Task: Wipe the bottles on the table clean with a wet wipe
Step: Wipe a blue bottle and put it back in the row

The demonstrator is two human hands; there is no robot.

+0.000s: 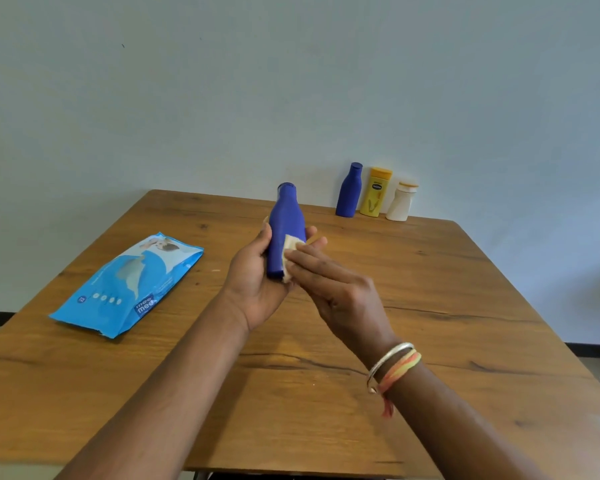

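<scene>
The left hand [257, 271] holds a blue bottle [286, 230] above the middle of the wooden table [430, 306], fingers curled around its lower half from behind, with the cap end tilted away toward the far wall. The bottle lies in the palm, its base near the heel of the hand. The right hand [333, 282] comes in from the right with fingers almost straight and presses a folded wet wipe [290, 252] against the bottle's right side, the wipe sandwiched between fingertips and bottle. At the far edge, right of centre, stand three more: a second blue bottle [350, 192], a yellow bottle [375, 192] just beside it, and a white bottle [400, 202] farthest right. A blue wipes pack [129, 282] lies flat to the left, well apart from both hands.
</scene>
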